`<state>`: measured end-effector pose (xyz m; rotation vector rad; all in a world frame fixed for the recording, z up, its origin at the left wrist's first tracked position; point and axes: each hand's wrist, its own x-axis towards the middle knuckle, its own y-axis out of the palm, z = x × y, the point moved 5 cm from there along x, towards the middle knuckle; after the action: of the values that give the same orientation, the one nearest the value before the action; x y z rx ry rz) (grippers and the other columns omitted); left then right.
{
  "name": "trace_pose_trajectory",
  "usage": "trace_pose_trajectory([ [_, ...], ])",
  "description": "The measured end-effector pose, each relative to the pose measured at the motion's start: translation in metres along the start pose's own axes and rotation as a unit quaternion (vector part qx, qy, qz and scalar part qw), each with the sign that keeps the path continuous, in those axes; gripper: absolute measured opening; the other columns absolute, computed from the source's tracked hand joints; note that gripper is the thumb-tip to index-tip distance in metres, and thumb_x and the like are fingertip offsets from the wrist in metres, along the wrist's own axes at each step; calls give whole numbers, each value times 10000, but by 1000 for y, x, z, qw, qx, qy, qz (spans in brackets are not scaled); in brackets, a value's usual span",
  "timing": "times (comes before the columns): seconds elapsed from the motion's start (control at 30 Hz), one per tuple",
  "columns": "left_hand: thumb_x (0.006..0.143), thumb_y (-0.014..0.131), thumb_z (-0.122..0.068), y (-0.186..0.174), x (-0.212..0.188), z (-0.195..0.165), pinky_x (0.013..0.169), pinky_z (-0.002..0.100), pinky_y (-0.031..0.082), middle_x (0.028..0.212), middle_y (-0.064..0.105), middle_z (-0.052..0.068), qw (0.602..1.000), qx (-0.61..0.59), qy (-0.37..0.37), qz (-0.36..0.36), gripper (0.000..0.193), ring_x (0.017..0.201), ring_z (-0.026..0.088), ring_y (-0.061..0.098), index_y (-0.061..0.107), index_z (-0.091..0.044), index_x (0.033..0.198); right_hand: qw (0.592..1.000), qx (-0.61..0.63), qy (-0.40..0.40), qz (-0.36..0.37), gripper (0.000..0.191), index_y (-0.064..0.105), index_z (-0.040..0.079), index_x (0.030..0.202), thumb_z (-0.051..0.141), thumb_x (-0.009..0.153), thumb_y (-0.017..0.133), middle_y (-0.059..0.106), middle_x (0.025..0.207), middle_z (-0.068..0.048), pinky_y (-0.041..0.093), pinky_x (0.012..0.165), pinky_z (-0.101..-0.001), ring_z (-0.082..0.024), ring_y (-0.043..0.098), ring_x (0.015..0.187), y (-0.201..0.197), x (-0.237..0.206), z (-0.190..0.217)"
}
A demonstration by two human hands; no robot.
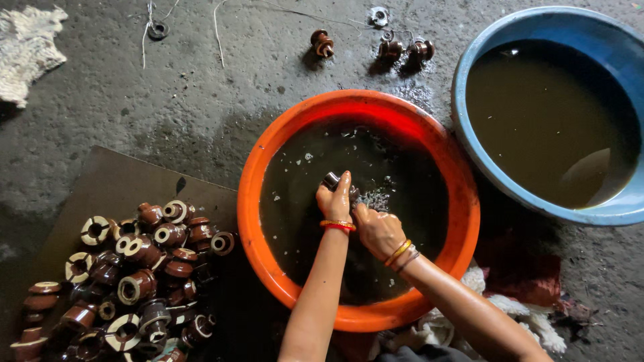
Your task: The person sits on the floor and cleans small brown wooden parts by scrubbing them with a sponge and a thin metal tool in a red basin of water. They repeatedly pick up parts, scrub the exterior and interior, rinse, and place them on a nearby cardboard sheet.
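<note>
Right now your left hand (335, 198) is closed around a small dark brown insulator (331, 179), holding it just above the murky water inside the orange basin (249, 201), a little left of the basin's middle. Your right hand (377, 230) sits just beside it, touching the left wrist area, fingers curled down around a grey scrubbing pad (373, 198) that lies against the insulator — how tightly that hand is shut on the pad, you cannot tell from this angle. Both your wrists carry bangles, red and orange on the left, yellow and dark on the right. To your left, on a dark board (114, 181) laid on the concrete floor (201, 87), lies a heap of brown ceramic insulators (127, 275), some showing pale round ends. To your right, just beside the orange basin, stands a blue basin (469, 60) filled with brownish water. Beyond the orange basin, three more brown insulators (389, 47) stand on the wet floor — near them a metal washer (379, 16) and some thin wire. A pale rag (30, 47) lies at the far left, and a whitish cloth (530, 322) is bunched under your right forearm.
</note>
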<state>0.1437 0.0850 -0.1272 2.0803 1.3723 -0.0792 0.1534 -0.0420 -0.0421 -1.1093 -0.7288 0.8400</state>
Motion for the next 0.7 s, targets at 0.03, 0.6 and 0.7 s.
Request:
trace_pose_trajectory([
  [0.03, 850, 829, -163, 5, -2, -6, 615, 299, 524, 822, 659, 20, 999, -19, 20, 16, 262, 684, 114, 604, 603, -47, 917, 999, 38, -12, -14, 147, 598, 71, 1004, 217, 1001, 615, 640, 686, -98, 487, 505, -441, -311, 649, 580, 1, 1, -6],
  [0.6, 781, 869, -117, 9, 0, -3, 675, 313, 597, 959, 664, 60, 995, 101, 7, 16, 448, 789, 151, 662, 552, -12, 1081, 976, 198, 88, -1, 215, 622, 2, 838, 171, 968, 642, 621, 630, -190, 437, 504, -403, -303, 563, 511, -26, 15, 1],
  [0.7, 888, 823, -152, 5, 14, 12, 617, 322, 559, 904, 655, 79, 990, -87, -44, 99, 286, 724, 182, 628, 603, -15, 1008, 872, 446, 201, 32, 238, 688, 7, 901, 219, 1001, 646, 575, 646, -43, 367, 476, -309, -138, 488, 533, -21, 10, -8],
])
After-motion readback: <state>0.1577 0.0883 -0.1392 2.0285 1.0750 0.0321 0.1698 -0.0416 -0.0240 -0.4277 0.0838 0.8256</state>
